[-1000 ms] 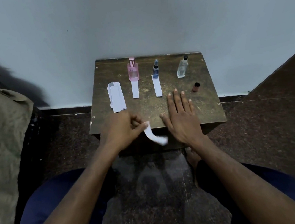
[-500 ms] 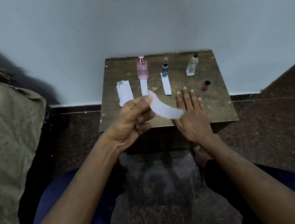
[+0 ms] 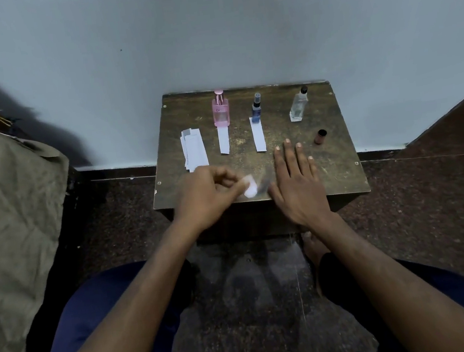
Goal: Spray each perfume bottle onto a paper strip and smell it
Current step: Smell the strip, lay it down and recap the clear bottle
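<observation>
Three perfume bottles stand in a row at the back of a small brown table (image 3: pixel 338 168): a pink bottle (image 3: pixel 220 110), a small blue bottle (image 3: pixel 256 109) and a clear bottle (image 3: pixel 298 105). A white paper strip (image 3: pixel 223 139) lies in front of the pink bottle and another strip (image 3: pixel 258 138) lies in front of the blue one. My left hand (image 3: pixel 205 193) pinches a blurred white paper strip (image 3: pixel 250 186) above the table's front edge. My right hand (image 3: pixel 298 182) rests flat and open on the table, just right of that strip.
A stack of spare paper strips (image 3: pixel 193 151) lies at the table's left. A small brown cap (image 3: pixel 320 137) lies on its side near the right edge. A cloth-covered object (image 3: pixel 12 232) stands to the left. The wall is right behind the table.
My left hand has come down from its raised position, bringing the paper strip low again near the table's front edge. My right hand has stayed flat on the table.
</observation>
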Demonstrator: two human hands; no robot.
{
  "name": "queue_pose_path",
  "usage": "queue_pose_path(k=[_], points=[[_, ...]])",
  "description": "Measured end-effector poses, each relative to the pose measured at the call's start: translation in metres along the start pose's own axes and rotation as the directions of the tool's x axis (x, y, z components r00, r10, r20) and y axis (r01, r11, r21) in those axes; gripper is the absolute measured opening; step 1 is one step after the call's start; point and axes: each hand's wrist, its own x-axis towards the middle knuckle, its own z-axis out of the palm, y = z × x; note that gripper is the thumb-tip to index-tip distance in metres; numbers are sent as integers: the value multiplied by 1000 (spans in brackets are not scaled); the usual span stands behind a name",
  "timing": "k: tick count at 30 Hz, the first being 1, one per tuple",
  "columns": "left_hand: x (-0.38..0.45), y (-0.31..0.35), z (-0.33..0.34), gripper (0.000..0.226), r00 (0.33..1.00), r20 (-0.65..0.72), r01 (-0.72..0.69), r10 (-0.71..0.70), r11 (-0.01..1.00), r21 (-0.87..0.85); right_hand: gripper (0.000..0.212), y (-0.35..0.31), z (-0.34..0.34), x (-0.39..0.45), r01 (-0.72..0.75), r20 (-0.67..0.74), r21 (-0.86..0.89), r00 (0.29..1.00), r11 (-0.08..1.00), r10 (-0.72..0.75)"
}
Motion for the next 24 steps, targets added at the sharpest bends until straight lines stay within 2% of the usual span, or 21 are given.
queue_pose_path(k=[1,2,4,8,9,12,13,17,18,22,24], points=[[0,-6,1,16,998,-59,-5,19,975,222,79,-1,0,-1,-1,-1,4,1000,1000,1],[0,-8,2,18,997,-71,-8,26,971,239,79,-3,0,-2,-2,-7,12,1000,1000,3],[1,-13,1,16,999,-40,2,2,996,91,79,-7,-2,0,-2,-3,35,1000,999,2],[4,-12,2,8,999,-19,-34,37,991,130,78,-4,-23,13,-35,130,147,991,988,16],[5,-12,3,7,999,-21,-36,38,992,123,71,-3,-36,15,-52,142,205,990,977,23],[7,-15,6,7,998,-26,-48,52,988,144,32,-4,-71,5,-74,-58,523,991,849,122],[6,-16,6,8,998,-26,-54,58,987,152,27,-10,-77,0,-63,-71,587,989,807,128],[6,-18,4,7,996,-17,-83,87,982,167,23,-30,-79,-10,-29,131,726,987,687,-97],[7,-17,2,6,996,-27,-81,87,983,162,23,-33,-77,-8,-24,142,754,982,656,-127],[7,-16,0,8,994,-37,-97,103,984,150,22,-32,-71,-1,-35,150,817,977,575,-152],[4,-16,4,14,988,-32,-144,153,972,187,23,-26,-68,0,-72,179,814,975,576,-131]])
